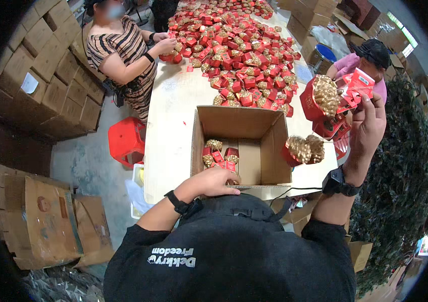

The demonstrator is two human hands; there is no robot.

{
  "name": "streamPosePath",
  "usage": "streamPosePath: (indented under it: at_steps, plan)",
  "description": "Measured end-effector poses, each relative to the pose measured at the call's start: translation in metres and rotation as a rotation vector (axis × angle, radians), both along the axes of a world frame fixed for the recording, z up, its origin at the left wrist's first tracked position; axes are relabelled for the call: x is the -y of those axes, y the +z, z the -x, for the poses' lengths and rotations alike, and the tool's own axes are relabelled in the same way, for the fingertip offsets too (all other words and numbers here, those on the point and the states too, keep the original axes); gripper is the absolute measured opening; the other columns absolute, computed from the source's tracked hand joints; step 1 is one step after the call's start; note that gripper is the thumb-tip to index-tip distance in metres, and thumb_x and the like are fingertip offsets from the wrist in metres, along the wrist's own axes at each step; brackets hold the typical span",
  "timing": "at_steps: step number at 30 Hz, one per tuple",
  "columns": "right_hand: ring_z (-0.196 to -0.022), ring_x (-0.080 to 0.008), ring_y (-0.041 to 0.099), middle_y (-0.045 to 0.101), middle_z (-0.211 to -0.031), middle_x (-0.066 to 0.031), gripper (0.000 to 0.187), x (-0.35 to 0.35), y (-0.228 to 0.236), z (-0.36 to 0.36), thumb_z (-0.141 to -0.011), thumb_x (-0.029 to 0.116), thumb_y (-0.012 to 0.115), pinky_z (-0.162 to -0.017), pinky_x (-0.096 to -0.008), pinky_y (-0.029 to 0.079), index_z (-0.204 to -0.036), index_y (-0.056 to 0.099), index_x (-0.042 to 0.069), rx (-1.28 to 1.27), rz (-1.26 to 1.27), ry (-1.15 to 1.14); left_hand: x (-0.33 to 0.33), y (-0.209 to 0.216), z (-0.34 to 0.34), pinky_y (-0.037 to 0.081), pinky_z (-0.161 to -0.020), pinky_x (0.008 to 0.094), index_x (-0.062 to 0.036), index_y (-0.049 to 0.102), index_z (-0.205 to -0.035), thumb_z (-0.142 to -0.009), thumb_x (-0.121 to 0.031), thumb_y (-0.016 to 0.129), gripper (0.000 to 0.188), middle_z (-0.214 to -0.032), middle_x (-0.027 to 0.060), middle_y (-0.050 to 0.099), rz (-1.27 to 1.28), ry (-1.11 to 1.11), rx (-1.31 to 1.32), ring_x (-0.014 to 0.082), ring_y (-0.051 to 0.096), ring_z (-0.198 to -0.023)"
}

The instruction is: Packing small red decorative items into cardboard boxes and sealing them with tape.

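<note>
An open cardboard box (271, 151) stands at the table's near end. Inside its left part lie several small red-and-gold ornaments (215, 145). My left hand (216, 181) is closed over the box's near rim, its thumb on the outside and its curled fingers inside, partly hidden. Raised at the right, my right hand (370, 123) pinches the red cards (359, 83) of a bunch of ornaments. From these cards hang red pieces with bumpy gold tops (326, 95). Another gold-topped red ornament (302, 150) is just right of the box, below the bunch.
A large heap of red-and-gold ornaments (239, 50) covers the table's (168, 136) far part. One person (123, 55) handles ornaments at the left; another (349, 63) is at the right. A red stool (126, 141), stacked cartons (48, 65) and a dark green leafy pile (395, 176) flank the table.
</note>
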State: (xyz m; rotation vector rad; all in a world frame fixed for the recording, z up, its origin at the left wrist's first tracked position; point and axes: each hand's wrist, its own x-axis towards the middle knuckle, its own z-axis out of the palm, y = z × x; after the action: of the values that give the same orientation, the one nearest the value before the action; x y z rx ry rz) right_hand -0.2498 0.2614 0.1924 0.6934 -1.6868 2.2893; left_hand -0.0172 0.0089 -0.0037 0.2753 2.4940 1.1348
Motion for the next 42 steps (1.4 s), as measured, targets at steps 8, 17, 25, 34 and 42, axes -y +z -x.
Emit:
streamPosePath:
  at_steps: [8,17,25,34,42]
  plan:
    - [-0.074,-0.0067,0.058,0.062,-0.096,-0.0058,0.012,0.010,-0.021,-0.004,-0.097,0.001,0.057,-0.060,-0.0185,0.045,-0.109,0.055,-0.001,0.128,0.070,0.256,0.000,0.002,0.000,0.052,-0.088,0.0426,-0.0063,0.067,-0.122,-0.090,-0.046,0.068,0.051,-0.104,0.0203,0.069,0.005,0.037,0.053,0.0353,0.066,-0.099]
    - [-0.074,-0.0036,0.052,0.056,-0.087,0.0016,0.006,0.030,-0.078,-0.012,-0.098,0.007,0.057,-0.067,-0.0198,0.042,-0.103,0.055,0.004,0.271,-0.129,0.300,-0.001,0.005,0.001,0.052,-0.084,0.0431,-0.0084,0.066,-0.122,-0.090,-0.044,0.069,0.048,-0.099,0.0191,0.069,0.013,0.034,0.072,0.0351,0.066,-0.095]
    - [-0.059,-0.0031,0.046,0.049,-0.071,0.0054,0.007,0.032,-0.132,-0.017,-0.096,0.008,0.061,-0.052,-0.0197,0.037,-0.095,0.054,0.007,0.372,-0.444,0.343,-0.003,0.005,0.001,0.052,-0.085,0.0420,-0.0086,0.065,-0.124,-0.088,-0.046,0.070,0.052,-0.103,0.0195,0.069,0.019,0.057,0.092,0.0349,0.067,-0.097]
    - [-0.074,-0.0326,0.063,0.063,-0.081,-0.0182,0.012,0.034,-0.170,-0.029,-0.092,0.008,0.062,-0.068,-0.0405,0.051,-0.098,0.056,0.000,-0.028,-1.039,0.344,-0.002,0.000,0.000,0.052,-0.086,0.0420,-0.0049,0.065,-0.124,-0.089,-0.045,0.070,0.053,-0.102,0.0204,0.070,-0.002,0.044,0.040,0.0353,0.067,-0.097]
    - [-0.081,-0.0372,0.066,0.066,-0.085,-0.0209,0.012,0.038,-0.171,-0.030,-0.091,0.001,0.057,-0.073,-0.0428,0.052,-0.102,0.058,-0.001,-0.154,-1.277,0.359,0.000,0.004,0.004,0.052,-0.085,0.0418,-0.0044,0.066,-0.121,-0.088,-0.044,0.070,0.052,-0.101,0.0199,0.070,0.005,0.056,0.067,0.0354,0.067,-0.095]
